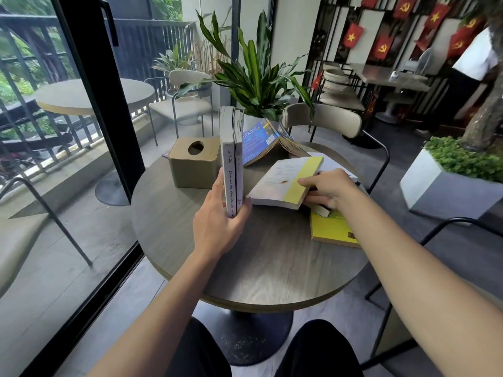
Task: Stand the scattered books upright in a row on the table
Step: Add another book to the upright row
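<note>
Two white-spined books (232, 159) stand upright side by side near the middle of the round wooden table (261, 268). My left hand (221, 213) clasps their lower end, thumb on the left, fingers on the right. A white book with a yellow band (285, 182) lies tilted to their right, and my right hand (330, 187) grips its right edge, thumb on top. A yellow book (330, 229) lies flat beneath my right wrist. A blue book (258, 144) lies open, cover up, at the back.
A tan tissue box (194, 161) stands left of the upright books. A potted plant (255, 77) and a beige chair (324, 121) are behind the table. A glass door with a black frame (109, 104) is on the left, a white planter (449, 180) on the right.
</note>
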